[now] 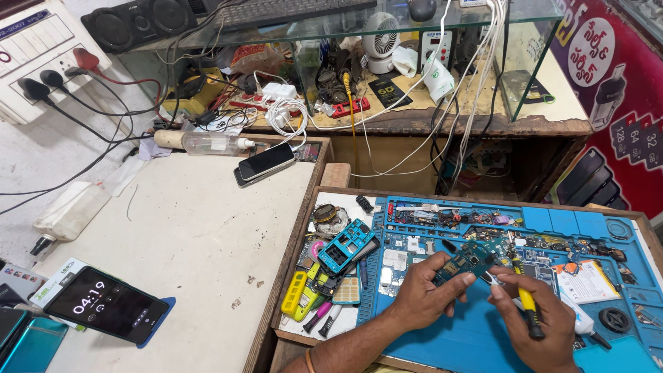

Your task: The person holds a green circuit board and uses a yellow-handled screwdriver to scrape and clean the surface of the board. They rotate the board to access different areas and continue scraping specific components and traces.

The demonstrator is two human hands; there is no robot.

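Near the right edge of the bench, over a blue mat (476, 338), the left hand (425, 297) pinches a small green circuit board (469, 259) between thumb and fingers, held tilted just above the mat. Beside it, the right hand (535, 321) is curled around a yellow-handled tool (528, 304); its tip meets the board's right edge, but the tip itself is too small to make out. Both forearms are cut off by the near edge of the view.

Left of the hands, in the same wooden tray (304, 214), lie a blue phone frame (345, 245), a yellow frame (293, 293) and small pens, partly overlapping. Parts fill the mat's far compartments, too cluttered to tell apart. A white glue bottle (577, 318) shows partly behind the right hand.

Well to the left, a phone (103, 304) with a lit screen lies on the white table (193, 235); another dark phone (266, 162) sits farther away. Cables tangle under a glass shelf (414, 21) at the far side.
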